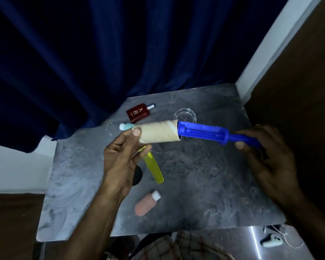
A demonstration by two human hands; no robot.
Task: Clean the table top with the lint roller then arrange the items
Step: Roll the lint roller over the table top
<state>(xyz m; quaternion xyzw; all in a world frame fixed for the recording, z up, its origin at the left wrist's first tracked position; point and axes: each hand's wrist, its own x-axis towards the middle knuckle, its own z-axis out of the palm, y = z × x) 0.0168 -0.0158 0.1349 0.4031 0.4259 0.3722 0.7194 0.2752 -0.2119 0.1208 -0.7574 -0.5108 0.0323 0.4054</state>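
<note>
Left hand (124,152) gripped the lint roller (158,134) at its paper end; right hand (266,152) pinched the blue handle (203,133). The red bottle (137,112) bore illegible gold lettering; a black object (138,175) lay half-hidden.

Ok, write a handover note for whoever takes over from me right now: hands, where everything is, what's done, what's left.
Left-hand grip holds the beige paper lint roll; right-hand grip holds the blue plastic roller handle, whose frame sticks out of the roll, above the grey marbled table top.
On the table: dark red perfume bottle and pink white-capped bottle lying down, clear glass dish, long yellow plastic item.
Done: nothing visibly; items scattered.
Left: seat the roll, roll the table top, arrange items.
</note>
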